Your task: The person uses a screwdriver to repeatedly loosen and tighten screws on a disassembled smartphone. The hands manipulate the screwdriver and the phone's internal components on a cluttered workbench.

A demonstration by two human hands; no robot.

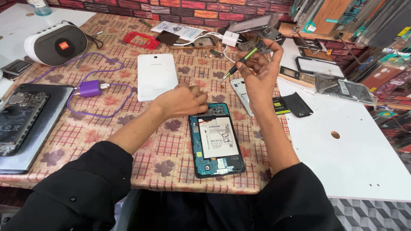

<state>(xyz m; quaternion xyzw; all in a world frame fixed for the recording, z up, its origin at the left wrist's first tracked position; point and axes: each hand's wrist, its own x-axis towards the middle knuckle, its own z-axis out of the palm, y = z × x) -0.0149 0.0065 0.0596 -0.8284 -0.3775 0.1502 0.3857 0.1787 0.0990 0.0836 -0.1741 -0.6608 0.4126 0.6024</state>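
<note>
An opened tablet [217, 141] lies face down in front of me, its blue frame and white battery showing. My left hand [185, 101] rests curled on the tablet's top left corner, fingertips touching the frame; I cannot tell if it pinches anything. My right hand [259, 70] is raised above the tablet's top right and holds a thin green-handled screwdriver [239, 64], tip pointing down-left. The tablet's white back cover [156, 76] lies on the cloth just behind my left hand.
A white speaker [55, 43], a purple charger with cable [90, 88] and a dismantled laptop [25, 124] sit at the left. A white phone [240, 92], black cover [297, 104], bagged parts [344, 87] and a red frame [141, 40] lie behind and right.
</note>
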